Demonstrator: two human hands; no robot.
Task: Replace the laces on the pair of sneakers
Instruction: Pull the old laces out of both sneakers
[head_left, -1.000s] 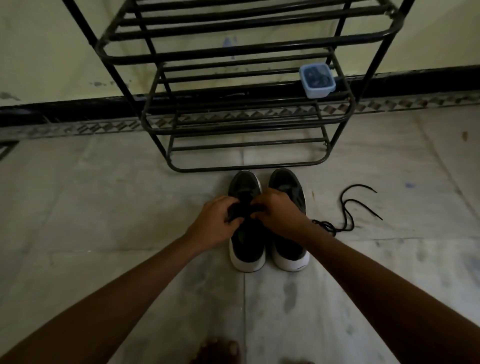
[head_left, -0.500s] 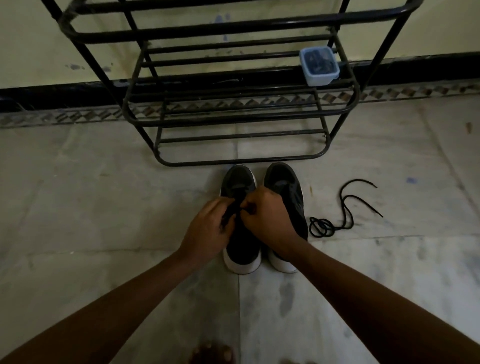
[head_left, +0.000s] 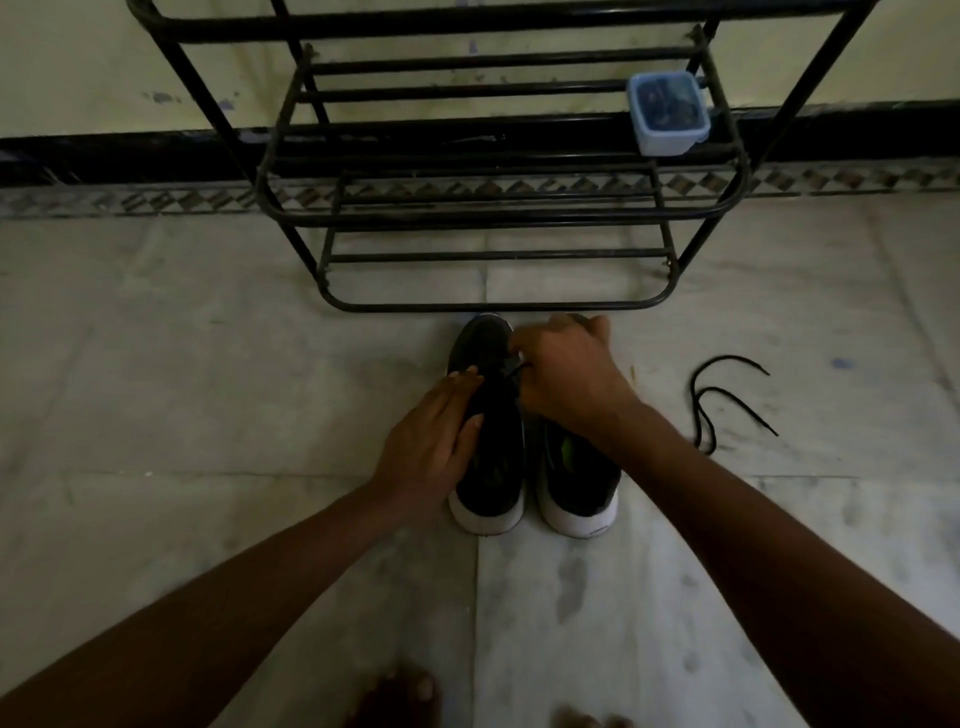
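One head view, wide-angle, worn on the person's head, tilted forward and down at the floor (head_left: 208, 415). It faces the rack (head_left: 493, 306) and the wall (head_left: 78, 62) behind it; the rack's top is cut off by the upper edge. Sneakers (head_left: 488, 467) sit mid-frame just before the rack's base, about arm's reach away. Forearms (head_left: 260, 597) enter from both bottom corners. Toes (head_left: 410, 691) at the bottom edge put the camera nearly above the person's feet.

Black uppers and white soles are recorded on the sneakers (head_left: 493, 470); a green mark is seen inside the right one. The loose lace (head_left: 701, 421) and rack (head_left: 488, 306) are noted as black, the box (head_left: 667, 134) as pale blue, the floor (head_left: 208, 364) as mottled pale grey. Brown and grey diamonds are logged on the border strip (head_left: 130, 200), below a black skirting (head_left: 104, 156) and cream wall (head_left: 78, 62).
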